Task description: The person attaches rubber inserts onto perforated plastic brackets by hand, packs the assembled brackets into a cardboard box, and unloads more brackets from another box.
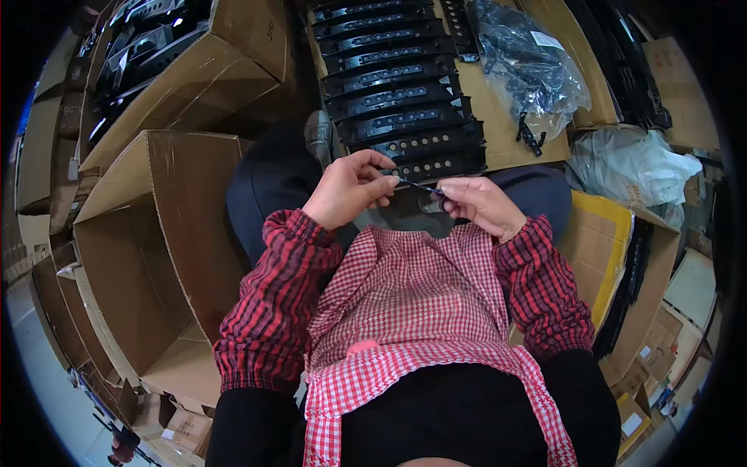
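Note:
A thin dark piece (420, 185) is stretched between my two hands, above my lap. My left hand (354, 187) pinches its left end between thumb and fingers. At its other end, my right hand (478, 204) has thumb and fingers closed on it. Just beyond my hands, long black plastic parts with rows of round holes (401, 97) lie side by side on cardboard. A clear plastic bag (537, 66) holding small dark pieces rests to their right, and a small black part (531, 136) lies at its lower edge.
Open cardboard boxes stand at the left, an empty-looking one (124, 249) and one with glossy black parts (148, 47). On the right are a whitish plastic bag (634, 167) and a box with yellow tape (603, 249). My knees flank the black parts.

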Demonstrator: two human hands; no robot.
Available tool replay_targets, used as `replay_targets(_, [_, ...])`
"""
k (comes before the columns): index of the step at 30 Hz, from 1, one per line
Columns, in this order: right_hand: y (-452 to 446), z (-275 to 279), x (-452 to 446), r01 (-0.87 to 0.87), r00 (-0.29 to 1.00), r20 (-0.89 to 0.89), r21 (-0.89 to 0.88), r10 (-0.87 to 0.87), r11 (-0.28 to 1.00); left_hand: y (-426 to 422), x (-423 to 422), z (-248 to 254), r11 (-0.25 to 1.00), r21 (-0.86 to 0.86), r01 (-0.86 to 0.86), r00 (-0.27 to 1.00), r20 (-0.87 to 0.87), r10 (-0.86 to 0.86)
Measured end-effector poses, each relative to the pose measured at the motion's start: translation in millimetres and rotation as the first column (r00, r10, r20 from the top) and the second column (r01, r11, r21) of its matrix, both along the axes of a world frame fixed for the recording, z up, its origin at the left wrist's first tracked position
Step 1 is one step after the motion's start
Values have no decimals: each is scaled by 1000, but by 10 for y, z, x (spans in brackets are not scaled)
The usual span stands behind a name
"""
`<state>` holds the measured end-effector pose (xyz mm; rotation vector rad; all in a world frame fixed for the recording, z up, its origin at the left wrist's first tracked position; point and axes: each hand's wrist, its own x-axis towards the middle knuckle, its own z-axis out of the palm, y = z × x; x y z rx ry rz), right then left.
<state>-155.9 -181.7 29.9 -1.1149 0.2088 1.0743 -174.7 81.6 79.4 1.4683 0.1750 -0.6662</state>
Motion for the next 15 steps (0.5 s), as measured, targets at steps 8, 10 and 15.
replay_targets(8, [308,-534,519,487,497,801,-576,334,657,-489,379,-1095,712,639,-291,957,185,225])
replay_targets(10, [359,-703,597,539,489,800,-590,347,601,-560,442,-1199,633,699,-334,943,255,216])
replay_targets(15, [341,-791,629,541,396,738,-668,546,510,-562,443,-1230,549,771,-324,942,316,111])
